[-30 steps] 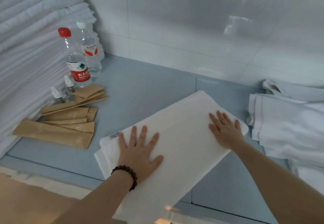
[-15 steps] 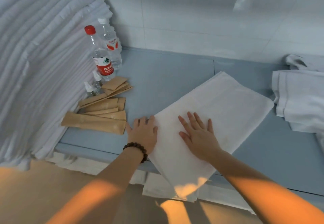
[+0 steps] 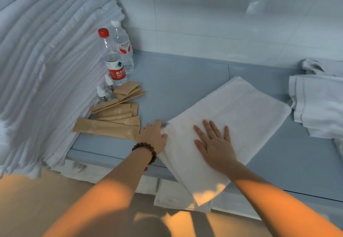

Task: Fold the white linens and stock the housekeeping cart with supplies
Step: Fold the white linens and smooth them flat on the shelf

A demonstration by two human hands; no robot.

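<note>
Now my right hand (image 3: 215, 144) lies flat, fingers spread, pinning the folded white cloth towel (image 3: 241, 114) aslant on the blue-grey bench (image 3: 181, 77), near end overhanging. My left hand (image 3: 153, 136) curls its fingers round the tagged edge, seemingly to fold it.

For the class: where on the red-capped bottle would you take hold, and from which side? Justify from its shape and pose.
Probably the clear waist above the label of the red-capped bottle, approached from the open counter on its right. It stands upright; stacked linens crowd its left, small spray bottles stand at its foot, and a second bottle stands behind.
</note>
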